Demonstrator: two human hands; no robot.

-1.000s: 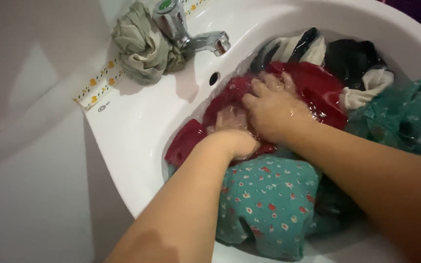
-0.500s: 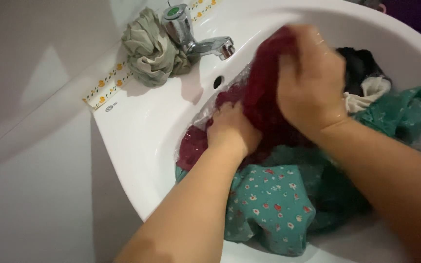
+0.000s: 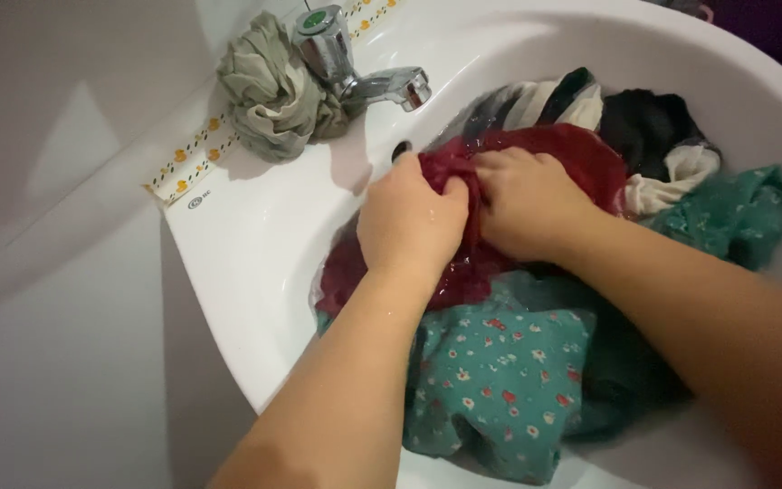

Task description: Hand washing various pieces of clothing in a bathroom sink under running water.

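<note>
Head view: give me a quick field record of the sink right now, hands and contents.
left hand: closed on the dark red cloth
right hand: closed on the same cloth, touching the left hand
sink: white, holds water and laundry
other laundry: teal floral garment, black and white pieces
tap: chrome, no water running
beside tap: wadded grey-green cloth on the rim

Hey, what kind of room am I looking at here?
Most likely a home bathroom: a white washbasin with a chrome tap, set against a wall, and wet clothes soaking in it.
</note>
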